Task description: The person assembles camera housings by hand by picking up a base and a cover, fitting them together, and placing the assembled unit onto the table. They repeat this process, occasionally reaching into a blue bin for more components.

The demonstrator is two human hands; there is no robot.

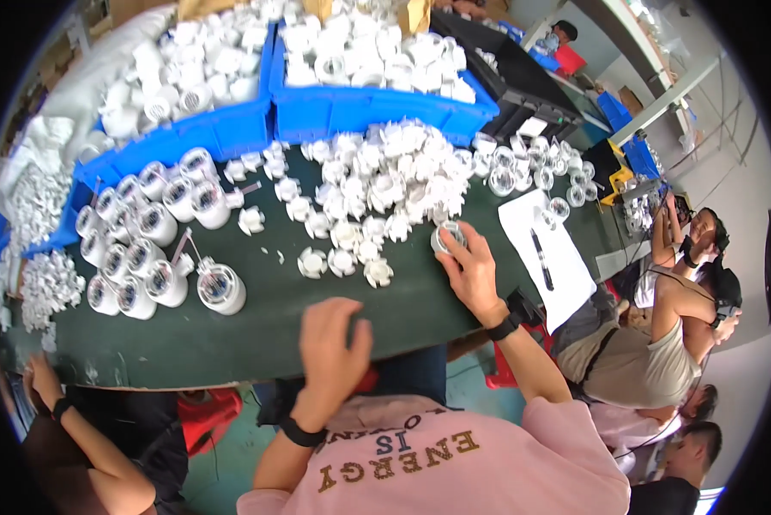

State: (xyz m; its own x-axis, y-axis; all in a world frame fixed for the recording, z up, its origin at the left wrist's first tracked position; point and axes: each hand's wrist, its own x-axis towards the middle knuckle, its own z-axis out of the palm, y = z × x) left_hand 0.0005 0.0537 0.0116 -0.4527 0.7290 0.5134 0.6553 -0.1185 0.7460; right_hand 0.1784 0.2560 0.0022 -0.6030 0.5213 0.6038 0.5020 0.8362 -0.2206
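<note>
My right hand (474,273) is closed around a small round part with a clear top and pale rim (447,236), at the right edge of a heap of white pronged plastic pieces (385,176). My left hand (329,348) hangs over the table's near edge, slightly blurred, its thumb apart from the fingers and nothing visible in it. Ahead of it lie a few loose pronged pieces (312,263). To its left stands a white cylindrical housing with a clear top and a wire (221,287), near a cluster of similar housings (156,223).
Two blue bins (359,116) full of white parts line the back, beside a black crate (523,107). Clear round parts (503,176) lie at the right, near a paper sheet (565,287) and a black pen (541,257). Another person's arm (85,438) reaches in at lower left.
</note>
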